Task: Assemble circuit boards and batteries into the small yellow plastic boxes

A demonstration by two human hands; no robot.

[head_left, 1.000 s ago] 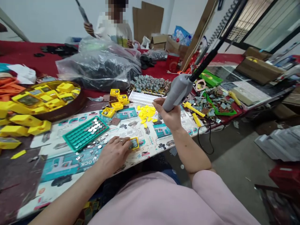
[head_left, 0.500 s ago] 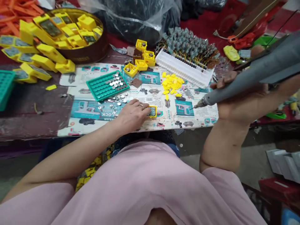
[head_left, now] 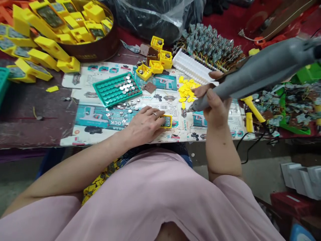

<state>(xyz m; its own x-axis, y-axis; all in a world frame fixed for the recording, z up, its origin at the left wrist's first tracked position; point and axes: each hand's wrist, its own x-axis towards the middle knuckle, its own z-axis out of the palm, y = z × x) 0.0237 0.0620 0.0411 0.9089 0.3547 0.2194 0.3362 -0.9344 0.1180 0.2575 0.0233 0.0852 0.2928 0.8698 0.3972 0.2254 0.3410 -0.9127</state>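
My left hand rests on the printed paper at the table's front edge, fingers pinched on a small yellow housing with a dark part inside. My right hand is wrapped round a grey electric screwdriver, whose tip points down-left a short way right of the housing. A green tray with round silver button cells lies just behind my left hand, with several loose cells beside it. A heap of small yellow pieces lies under the tool.
A brown round tin of yellow housings stands at the back left, more yellow housings beside it. A few yellow housings, a white rack of wired circuit boards, a plastic bag and green trays with boards crowd the table.
The view has tipped down from the room to the table. My right hand has brought the screwdriver down and left, nearer the yellow housing. My left hand has stayed on the housing.
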